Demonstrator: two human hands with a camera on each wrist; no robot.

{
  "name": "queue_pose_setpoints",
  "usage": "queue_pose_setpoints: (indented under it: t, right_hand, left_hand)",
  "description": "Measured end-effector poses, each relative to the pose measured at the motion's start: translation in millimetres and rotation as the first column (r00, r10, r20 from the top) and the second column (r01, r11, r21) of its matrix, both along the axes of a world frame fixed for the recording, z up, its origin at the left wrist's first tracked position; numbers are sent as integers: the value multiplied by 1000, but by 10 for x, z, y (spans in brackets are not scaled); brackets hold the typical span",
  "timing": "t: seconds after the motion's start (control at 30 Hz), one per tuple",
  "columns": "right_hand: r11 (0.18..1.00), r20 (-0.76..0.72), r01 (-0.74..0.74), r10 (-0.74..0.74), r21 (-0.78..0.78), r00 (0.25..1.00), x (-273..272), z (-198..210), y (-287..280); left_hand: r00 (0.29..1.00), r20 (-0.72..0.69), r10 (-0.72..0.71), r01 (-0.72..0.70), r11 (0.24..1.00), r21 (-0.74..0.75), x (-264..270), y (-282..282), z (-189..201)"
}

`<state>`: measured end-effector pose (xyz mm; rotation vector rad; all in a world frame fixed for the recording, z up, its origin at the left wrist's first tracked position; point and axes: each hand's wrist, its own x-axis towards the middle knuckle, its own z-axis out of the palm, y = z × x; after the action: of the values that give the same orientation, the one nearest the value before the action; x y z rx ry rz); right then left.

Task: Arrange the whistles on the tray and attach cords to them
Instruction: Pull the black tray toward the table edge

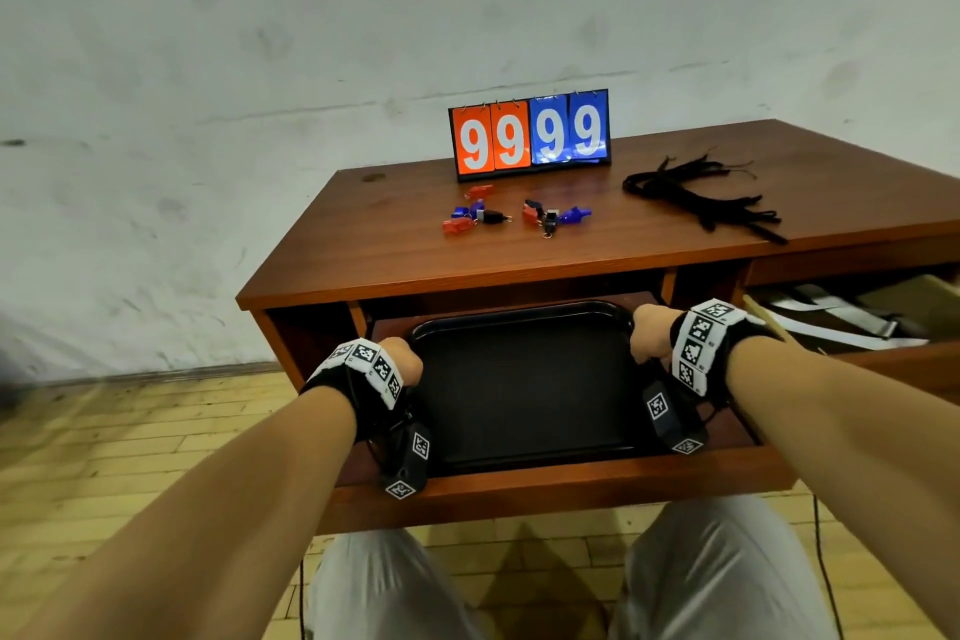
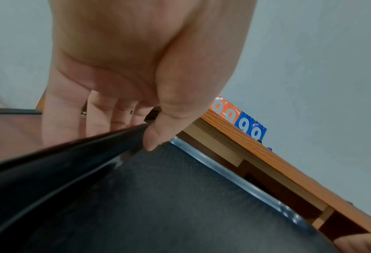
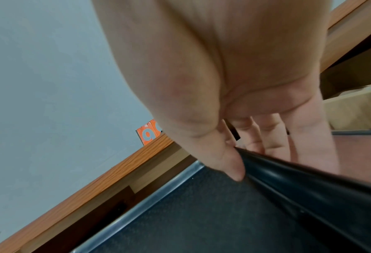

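Note:
A black tray (image 1: 524, 322) lies in the pulled-out drawer under the desk. My left hand (image 1: 402, 359) grips its left rim, thumb on top and fingers underneath, as the left wrist view shows at the tray's edge (image 2: 50, 164). My right hand (image 1: 649, 333) grips the right rim (image 3: 310, 181) the same way. Several red, blue and black whistles (image 1: 511, 216) lie scattered on the desktop in front of the scoreboard. A bundle of black cords (image 1: 696, 192) lies on the desktop to the right.
A flip scoreboard (image 1: 530, 135) reading 9999 stands at the back of the brown desk (image 1: 363, 250). The drawer's front board (image 1: 545, 483) is close to my knees. A second open drawer (image 1: 857, 312) with papers sits at the right. A wall rises behind.

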<state>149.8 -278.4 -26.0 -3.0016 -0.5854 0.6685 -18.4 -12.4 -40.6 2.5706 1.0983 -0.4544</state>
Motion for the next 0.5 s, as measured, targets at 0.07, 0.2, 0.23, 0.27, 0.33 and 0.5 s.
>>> queue_pose_setpoints:
  t: [0.07, 0.2, 0.23, 0.27, 0.33, 0.5]
  right_hand:
    - [1000, -3, -11, 10, -4, 1000, -5, 63, -5]
    - [1000, -22, -21, 20, -9, 1000, 2, 172, -50]
    - [1000, -21, -18, 19, 18, 1000, 8, 191, -62]
    - [999, -21, -14, 15, 45, 1000, 16, 197, -76]
    - [996, -35, 5, -2, 93, 999, -8, 241, -108]
    - [980, -42, 27, -19, 199, 999, -68, 337, -200]
  left_hand:
    - [999, 15, 38, -38, 999, -4, 9, 87, -1]
    - [999, 31, 15, -16, 1000, 20, -39, 45, 209]
    - [999, 32, 11, -12, 999, 36, -86, 21, 284]
    - [1000, 26, 2, -3, 999, 43, -106, 15, 315]
    - [1000, 11, -2, 2, 999, 41, -148, 16, 381]
    - [999, 34, -14, 12, 998, 57, -287, -99, 595]
